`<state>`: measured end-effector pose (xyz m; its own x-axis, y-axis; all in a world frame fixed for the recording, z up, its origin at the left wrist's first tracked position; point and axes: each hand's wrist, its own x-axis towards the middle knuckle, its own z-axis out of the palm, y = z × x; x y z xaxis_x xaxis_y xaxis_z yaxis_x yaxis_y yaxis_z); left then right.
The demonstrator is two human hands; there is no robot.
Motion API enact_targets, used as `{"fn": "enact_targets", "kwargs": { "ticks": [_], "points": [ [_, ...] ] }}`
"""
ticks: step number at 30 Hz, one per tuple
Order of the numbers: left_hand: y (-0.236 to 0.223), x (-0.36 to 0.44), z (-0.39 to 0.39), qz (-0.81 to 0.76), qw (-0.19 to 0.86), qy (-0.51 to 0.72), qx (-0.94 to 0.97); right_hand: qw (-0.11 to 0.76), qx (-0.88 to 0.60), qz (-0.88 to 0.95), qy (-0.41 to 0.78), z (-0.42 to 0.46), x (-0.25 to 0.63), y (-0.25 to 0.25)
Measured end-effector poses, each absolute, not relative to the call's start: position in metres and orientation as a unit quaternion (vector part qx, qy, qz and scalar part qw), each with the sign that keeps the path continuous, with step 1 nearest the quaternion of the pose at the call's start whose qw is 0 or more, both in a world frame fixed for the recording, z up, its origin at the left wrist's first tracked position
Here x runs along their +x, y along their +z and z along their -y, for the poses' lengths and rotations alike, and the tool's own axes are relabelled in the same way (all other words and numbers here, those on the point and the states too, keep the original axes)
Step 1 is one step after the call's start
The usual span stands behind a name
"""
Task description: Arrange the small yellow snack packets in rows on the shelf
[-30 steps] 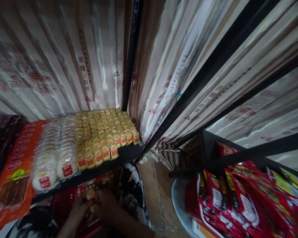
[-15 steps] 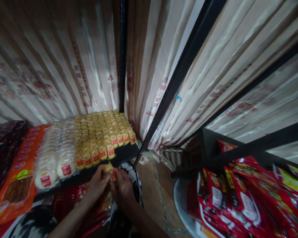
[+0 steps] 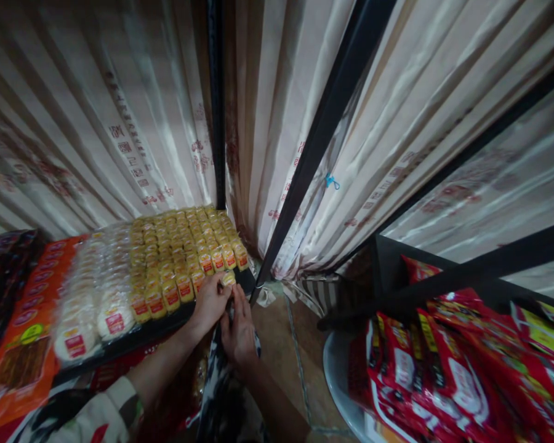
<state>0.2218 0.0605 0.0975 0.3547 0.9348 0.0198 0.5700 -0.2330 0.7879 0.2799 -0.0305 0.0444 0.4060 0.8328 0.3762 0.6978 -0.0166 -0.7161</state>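
My left hand [image 3: 211, 301] is closed on a small yellow wrapped snack cake [image 3: 228, 279] at the front right edge of the dark shelf [image 3: 245, 282]. Just beside it, my right hand [image 3: 240, 332] has its fingers stretched forward close to the same cake; whether they touch it is hard to see. Rows of matching yellow wrapped cakes [image 3: 168, 246] with red labels stand left of and behind my hands. Stacks of round white wrapped cakes [image 3: 115, 317] adjoin these rows on the left.
Orange snack packs [image 3: 23, 363] and dark shiny packs [image 3: 4, 271] lie farther left. A black post [image 3: 305, 160] rises right of my hands, before pale printed curtains [image 3: 166, 123]. At the right, red snack bags [image 3: 452, 369] fill a light round basin [image 3: 335, 369] above the tiled floor [image 3: 286, 351].
Both hands have moved forward and right with the yellow cake, from in front of the rows to the shelf's right end. My right fingers have straightened. The view has shifted slightly.
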Motion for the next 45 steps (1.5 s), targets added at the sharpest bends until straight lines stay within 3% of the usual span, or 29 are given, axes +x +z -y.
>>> {"fn": "enact_targets", "kwargs": {
  "ticks": [8,25,36,45],
  "points": [
    [0.099,0.247,-0.087,-0.531,0.348,0.249,0.731,0.427,-0.719,0.539,0.097,0.01,0.291,0.033],
    [0.091,0.262,-0.099,-0.556,0.193,0.246,0.77,0.449,-0.686,0.571,0.032,-0.015,0.307,0.017],
    [0.075,0.26,-0.098,-0.546,0.267,0.367,0.705,0.439,-0.697,0.566,0.031,-0.016,0.311,0.024],
    [0.067,0.256,-0.102,-0.486,0.241,0.363,0.757,0.439,-0.704,0.558,0.016,-0.022,0.314,0.029]
  ]
}}
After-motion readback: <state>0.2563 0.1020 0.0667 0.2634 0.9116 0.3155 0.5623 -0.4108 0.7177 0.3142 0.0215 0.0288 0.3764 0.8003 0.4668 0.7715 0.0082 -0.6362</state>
